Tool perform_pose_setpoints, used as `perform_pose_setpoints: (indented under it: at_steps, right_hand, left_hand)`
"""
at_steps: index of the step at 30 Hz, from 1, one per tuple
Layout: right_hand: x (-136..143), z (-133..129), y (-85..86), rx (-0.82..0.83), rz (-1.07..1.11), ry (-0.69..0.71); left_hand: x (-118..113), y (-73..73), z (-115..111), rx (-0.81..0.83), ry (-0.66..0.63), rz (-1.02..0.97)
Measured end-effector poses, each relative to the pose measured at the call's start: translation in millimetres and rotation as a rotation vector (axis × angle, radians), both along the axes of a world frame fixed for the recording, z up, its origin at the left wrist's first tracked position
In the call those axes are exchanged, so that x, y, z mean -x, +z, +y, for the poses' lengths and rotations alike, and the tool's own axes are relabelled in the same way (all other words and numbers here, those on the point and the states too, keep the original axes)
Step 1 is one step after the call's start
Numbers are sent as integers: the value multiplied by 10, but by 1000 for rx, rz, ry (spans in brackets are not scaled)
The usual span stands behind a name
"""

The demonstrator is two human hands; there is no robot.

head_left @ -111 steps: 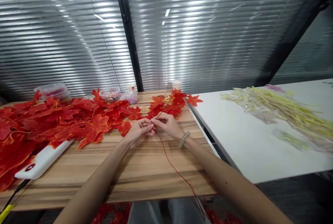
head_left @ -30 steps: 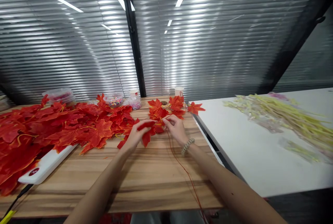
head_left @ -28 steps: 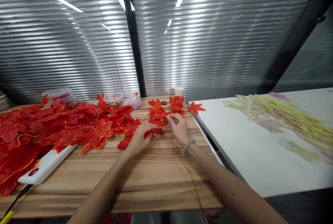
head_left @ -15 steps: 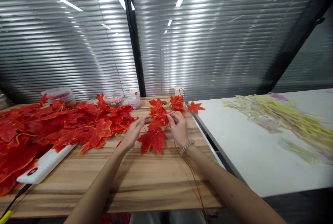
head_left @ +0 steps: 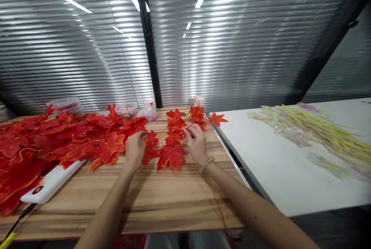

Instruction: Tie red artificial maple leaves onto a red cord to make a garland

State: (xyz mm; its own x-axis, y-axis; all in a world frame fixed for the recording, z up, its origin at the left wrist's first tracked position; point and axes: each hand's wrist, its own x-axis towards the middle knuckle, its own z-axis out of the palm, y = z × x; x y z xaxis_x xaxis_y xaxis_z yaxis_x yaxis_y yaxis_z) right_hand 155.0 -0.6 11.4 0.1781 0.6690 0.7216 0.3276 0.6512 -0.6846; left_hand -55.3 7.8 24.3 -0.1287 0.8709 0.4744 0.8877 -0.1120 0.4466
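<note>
My left hand (head_left: 135,149) is closed on a red maple leaf (head_left: 150,148), near the right end of the big pile of red leaves (head_left: 101,146). Its fingertips are partly hidden. My right hand (head_left: 197,143) pinches a thin red cord (head_left: 213,191), which runs down over the table's front edge. Several red leaves (head_left: 171,156) lie joined along the cord and beyond my right hand, and one leaf (head_left: 218,119) reaches over the corner of the white table.
A white power strip (head_left: 53,183) lies at the left. Tubs of beads (head_left: 126,110) and paper cups (head_left: 198,101) stand along the back. Yellow stems in clear bags (head_left: 327,129) lie on the white table (head_left: 261,164) at the right.
My left hand has moved left to the pile's edge and closed on a leaf, now drawn slightly away from the pile. My right hand has shifted slightly left with the cord.
</note>
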Motion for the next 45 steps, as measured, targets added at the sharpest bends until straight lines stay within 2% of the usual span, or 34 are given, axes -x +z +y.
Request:
perform_pose_setpoints:
  at_steps: [3,7,10,14,19,26,30,35,40,45]
  right_hand:
    - [18,8,-12,5,-9,35]
    - [44,-17,-6,21,6,94]
    - [58,-46,7,8,7,139]
    - [61,-56,20,12,28,180]
    - [50,-52,46,29,48,183]
    - [52,-85,65,-38,-39,204]
    - [31,-75,47,-58,-89,181]
    - [16,-54,38,-57,-112,163]
    - [33,-68,44,-60,-105,164]
    - [38,-99,64,-73,-114,188]
  left_hand:
    - [-142,30,11,-135,-120,-345]
    - [-322,44,-46,55,-350,-880]
    - [-410,65,-108,178,-467,-1061]
    - [-461,91,-162,254,-547,-1131]
    - [-487,84,-190,313,-617,-1119]
    - [-517,68,-212,356,-636,-1137]
    - [-506,84,-202,401,-639,-1302]
    - [-486,107,-188,444,-715,-1453]
    - [-473,93,-185,472,-755,-1441]
    - [-475,67,-175,457,-730,-1438]
